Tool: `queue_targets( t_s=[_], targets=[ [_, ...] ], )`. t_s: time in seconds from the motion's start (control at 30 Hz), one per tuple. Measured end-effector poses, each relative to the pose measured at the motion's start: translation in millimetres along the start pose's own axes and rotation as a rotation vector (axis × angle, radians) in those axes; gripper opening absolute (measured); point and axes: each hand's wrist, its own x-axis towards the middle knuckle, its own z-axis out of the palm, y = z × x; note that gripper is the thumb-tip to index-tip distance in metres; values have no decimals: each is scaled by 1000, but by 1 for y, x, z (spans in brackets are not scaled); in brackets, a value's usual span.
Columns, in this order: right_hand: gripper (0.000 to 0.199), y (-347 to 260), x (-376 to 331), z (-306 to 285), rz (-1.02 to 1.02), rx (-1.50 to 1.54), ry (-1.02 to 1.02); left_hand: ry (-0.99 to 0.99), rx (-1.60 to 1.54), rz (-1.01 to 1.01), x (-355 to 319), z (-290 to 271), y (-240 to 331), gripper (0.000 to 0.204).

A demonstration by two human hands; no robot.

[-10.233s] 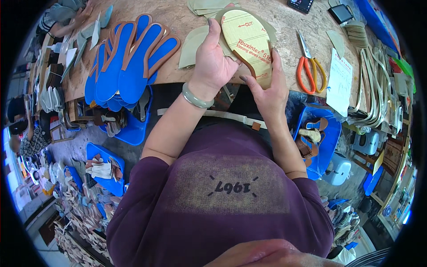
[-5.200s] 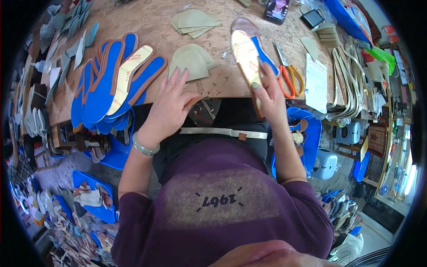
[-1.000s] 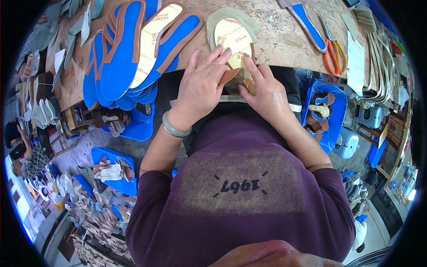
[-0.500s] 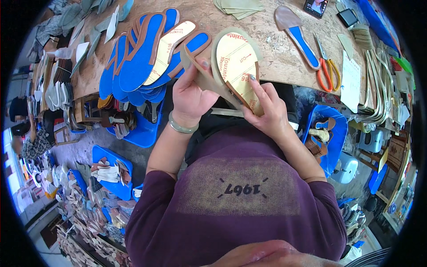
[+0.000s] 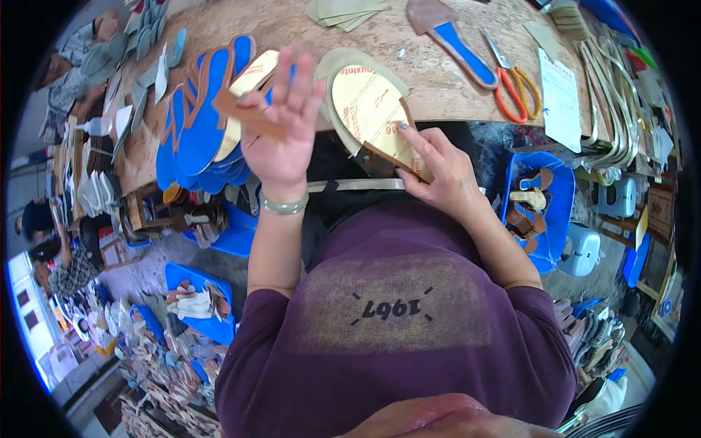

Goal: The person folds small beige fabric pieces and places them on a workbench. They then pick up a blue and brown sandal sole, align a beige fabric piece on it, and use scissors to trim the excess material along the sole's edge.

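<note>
Now right hand (image 5: 445, 171) pinching tan insole (image 5: 369, 117) edge, looking light, bendy; left hand (image 5: 281, 124) lifting open, brown strap (image 5: 252, 117) across fingers.

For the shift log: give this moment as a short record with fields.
setting: wooden workbench strewn with sandal parts
left hand: raised, fingers spread, a brown strip against the palm
right hand: pressing on a tan insole tilted at the bench edge
left of the hands: stack of blue soles
right on bench: orange-handled scissors
below bench: blue bin of straps
</note>
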Motion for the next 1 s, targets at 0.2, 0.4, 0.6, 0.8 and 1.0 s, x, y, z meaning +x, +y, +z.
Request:
queue_targets(
  t_s=[0.2,0.4,0.6,0.8,1.0],
  targets=[
    [42,92,11,-52,550,421,322,294,38,-76,-28,-3,-2,37],
    [32,151,42,-113,683,461,526,464,209,-143,-41,-3,-20,42],
    [36,194,48,-112,532,127,415,549,325,-192,-46,-5,-28,42],
    [51,137,14,-126,633,-291,95,513,603,-283,-45,6,-38,40],
    [68,137,11,-123,575,-435,-5,404,715,-462,-36,12,-61,39]
  ],
)
